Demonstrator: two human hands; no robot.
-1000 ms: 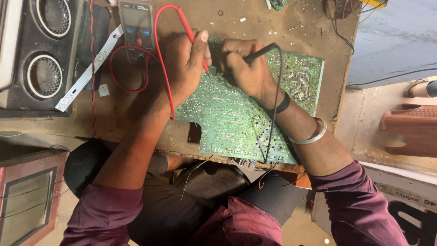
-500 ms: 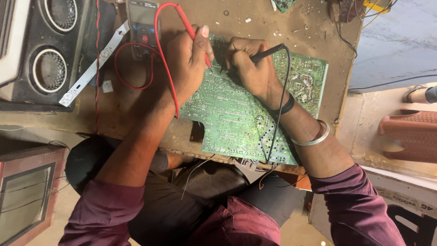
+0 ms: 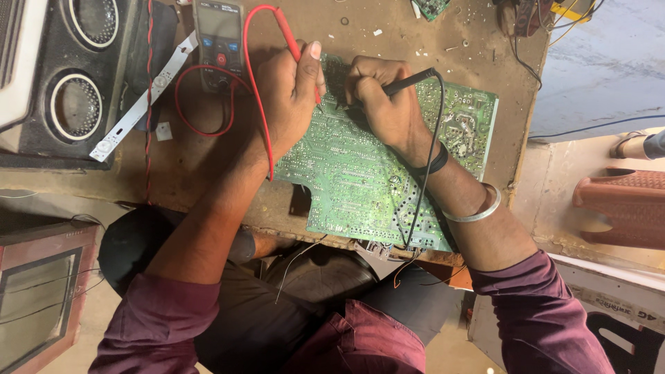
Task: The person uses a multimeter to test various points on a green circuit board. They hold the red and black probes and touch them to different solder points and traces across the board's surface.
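Our left hand (image 3: 291, 97) pinches the red probe (image 3: 294, 48); our right hand (image 3: 384, 97) grips the black probe (image 3: 409, 83). Both tips angle inward, meeting close together on the green circuit board (image 3: 360, 180) between our hands.

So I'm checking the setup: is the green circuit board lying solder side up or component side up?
Solder side up: the green circuit board lies flat, showing traces and solder dots, both probe tips on it.

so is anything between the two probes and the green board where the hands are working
Nothing visible is. The left hand holds the red probe and the right hand holds the black probe, both tips down on the green circuit board, with only bare board between them.
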